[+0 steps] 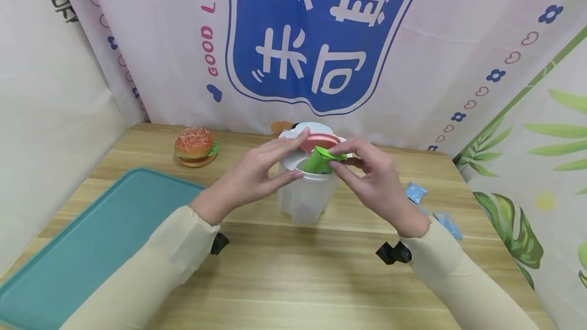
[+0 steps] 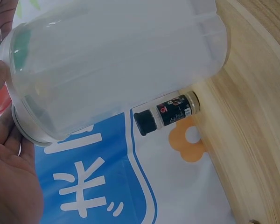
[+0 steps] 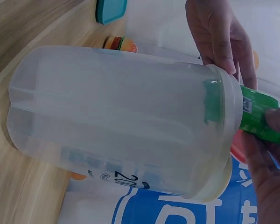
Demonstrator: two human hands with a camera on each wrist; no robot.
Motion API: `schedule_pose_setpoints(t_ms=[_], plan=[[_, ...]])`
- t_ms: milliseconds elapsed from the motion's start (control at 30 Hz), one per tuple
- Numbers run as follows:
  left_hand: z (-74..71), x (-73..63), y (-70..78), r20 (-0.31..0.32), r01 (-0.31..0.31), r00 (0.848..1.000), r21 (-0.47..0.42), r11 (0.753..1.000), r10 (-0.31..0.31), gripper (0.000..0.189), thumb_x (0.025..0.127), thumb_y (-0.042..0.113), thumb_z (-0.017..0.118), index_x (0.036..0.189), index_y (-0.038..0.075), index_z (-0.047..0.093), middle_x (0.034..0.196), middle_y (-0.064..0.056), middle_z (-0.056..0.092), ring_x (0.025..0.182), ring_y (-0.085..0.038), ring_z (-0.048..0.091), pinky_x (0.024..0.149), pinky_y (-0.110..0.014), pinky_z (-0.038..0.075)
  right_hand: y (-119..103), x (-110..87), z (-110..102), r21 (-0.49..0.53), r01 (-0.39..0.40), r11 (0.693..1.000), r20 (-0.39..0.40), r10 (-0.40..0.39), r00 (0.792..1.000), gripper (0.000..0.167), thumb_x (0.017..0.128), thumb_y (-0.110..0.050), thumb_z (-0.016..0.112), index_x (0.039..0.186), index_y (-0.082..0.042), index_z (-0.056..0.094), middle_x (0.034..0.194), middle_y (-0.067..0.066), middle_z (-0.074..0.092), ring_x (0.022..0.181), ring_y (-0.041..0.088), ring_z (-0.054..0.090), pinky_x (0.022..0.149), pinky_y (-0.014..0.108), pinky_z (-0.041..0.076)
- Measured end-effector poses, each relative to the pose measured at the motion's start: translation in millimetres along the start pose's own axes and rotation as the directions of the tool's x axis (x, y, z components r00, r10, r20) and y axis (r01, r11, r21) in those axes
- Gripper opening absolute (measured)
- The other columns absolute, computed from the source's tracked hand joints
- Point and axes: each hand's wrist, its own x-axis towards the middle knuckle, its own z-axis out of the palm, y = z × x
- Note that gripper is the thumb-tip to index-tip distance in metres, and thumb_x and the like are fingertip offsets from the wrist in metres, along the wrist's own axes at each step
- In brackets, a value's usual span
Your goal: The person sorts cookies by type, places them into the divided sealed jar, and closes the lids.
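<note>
A translucent plastic canister (image 1: 304,198) stands upright on the table, its red-pink lid (image 1: 321,140) raised at the back. My left hand (image 1: 247,174) holds the canister by its left rim, thumb at the front and fingers over the top. Between thumb and fingers, my right hand (image 1: 376,180) pinches a small green packet (image 1: 314,163) at the canister's mouth. In the right wrist view the packet (image 3: 255,111) reaches into the opening, and a green patch shows through the wall just below the rim. Dark print marks the canister (image 3: 116,112) on one side.
A teal tray (image 1: 105,223) lies at the left, with a toy hamburger (image 1: 196,146) behind it. Small blue packets (image 1: 416,192) lie by my right forearm. A black-labelled shaker jar (image 2: 168,113) stands behind the canister. A printed curtain (image 1: 174,50) hangs along the table's back edge.
</note>
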Motion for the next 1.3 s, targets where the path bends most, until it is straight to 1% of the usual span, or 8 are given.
schedule_pose_setpoints(t_ms=[167, 233, 467, 633, 800, 1000, 1167, 1300], plan=[[-0.3, -0.6, 0.6, -0.001, -0.004, 1.000, -0.002, 1.000, 0.004, 0.076, 0.097, 0.020, 0.076, 0.163, 0.015, 0.038, 0.160, -0.008, 0.053, 0.150, -0.028, 0.050, 0.123, -0.046, 0.045, 3, -1.4, 3, -0.045, -0.002, 0.999, 0.055, 0.005, 0.998, 0.022, 0.087, 0.013, 0.077, 0.105, 0.003, 0.072, 0.108, 0.015, 0.075, 0.104, 0.019, 0.074, 0.088, 0.022, 0.064], [-0.2, -0.6, 0.5, -0.001, -0.005, 1.000, -0.001, 1.000, 0.005, 0.076, 0.098, 0.020, 0.076, 0.163, 0.015, 0.038, 0.160, -0.008, 0.054, 0.149, -0.028, 0.051, 0.123, -0.045, 0.045, 4, -2.7, 3, -0.066, 0.000, 0.998, 0.072, 0.005, 0.997, 0.018, 0.087, 0.010, 0.077, 0.103, 0.001, 0.074, 0.108, 0.013, 0.076, 0.102, 0.022, 0.074, 0.089, 0.020, 0.064], [1.1, -1.2, -0.3, -0.006, -0.003, 1.000, -0.003, 1.000, 0.003, 0.075, 0.098, 0.020, 0.076, 0.162, 0.014, 0.039, 0.159, -0.010, 0.055, 0.147, -0.028, 0.053, 0.122, -0.046, 0.047, 5, -4.8, 3, -0.136, 0.034, 0.990, 0.135, -0.015, 0.991, 0.013, 0.089, 0.004, 0.079, 0.098, -0.005, 0.079, 0.106, 0.007, 0.078, 0.100, 0.019, 0.072, 0.092, 0.015, 0.059], [2.0, -1.3, -1.4, -0.010, -0.007, 1.000, 0.002, 1.000, 0.007, 0.075, 0.097, 0.020, 0.076, 0.162, 0.014, 0.040, 0.159, -0.010, 0.055, 0.147, -0.029, 0.054, 0.122, -0.047, 0.047, 4, -4.6, 2, -0.178, 0.049, 0.983, 0.176, -0.017, 0.984, 0.014, 0.090, 0.002, 0.079, 0.102, -0.005, 0.081, 0.108, 0.005, 0.078, 0.109, 0.021, 0.070, 0.099, 0.023, 0.059], [2.7, -1.5, -2.1, -0.012, -0.007, 1.000, 0.002, 1.000, 0.007, 0.075, 0.097, 0.019, 0.077, 0.162, 0.014, 0.040, 0.158, -0.010, 0.055, 0.146, -0.029, 0.054, 0.121, -0.048, 0.048, 5, -6.6, 1, -0.215, 0.056, 0.975, 0.208, -0.010, 0.978, 0.015, 0.090, 0.003, 0.078, 0.103, -0.004, 0.082, 0.109, 0.005, 0.078, 0.111, 0.022, 0.069, 0.098, 0.033, 0.063], [2.5, -1.2, -1.8, -0.009, -0.006, 1.000, 0.007, 1.000, 0.006, 0.075, 0.097, 0.020, 0.077, 0.162, 0.015, 0.040, 0.159, -0.010, 0.055, 0.146, -0.029, 0.054, 0.121, -0.048, 0.048, 5, -7.3, 0, -0.222, 0.056, 0.973, 0.214, -0.007, 0.977, 0.016, 0.090, 0.003, 0.078, 0.104, -0.005, 0.081, 0.110, 0.004, 0.077, 0.111, 0.022, 0.069, 0.098, 0.036, 0.062], [2.1, -0.2, -1.2, -0.014, -0.006, 1.000, -0.002, 1.000, 0.006, 0.076, 0.097, 0.020, 0.077, 0.162, 0.015, 0.040, 0.159, -0.009, 0.055, 0.147, -0.028, 0.053, 0.121, -0.047, 0.047, 6, -8.7, -3, -0.163, 0.049, 0.985, 0.174, -0.020, 0.985, 0.019, 0.092, 0.004, 0.075, 0.108, -0.005, 0.079, 0.112, 0.007, 0.077, 0.113, 0.021, 0.070, 0.104, 0.025, 0.059], [1.8, -0.5, -1.3, -0.016, 0.002, 1.000, -0.002, 1.000, -0.002, 0.076, 0.097, 0.020, 0.077, 0.162, 0.016, 0.040, 0.159, -0.009, 0.054, 0.148, -0.028, 0.052, 0.123, -0.047, 0.046, 15, -12.1, -7, -0.076, 0.112, 0.991, 0.008, -0.112, 0.994, 0.015, 0.093, 0.009, 0.068, 0.103, 0.002, 0.077, 0.103, 0.015, 0.077, 0.105, 0.014, 0.071, 0.099, 0.016, 0.057]])
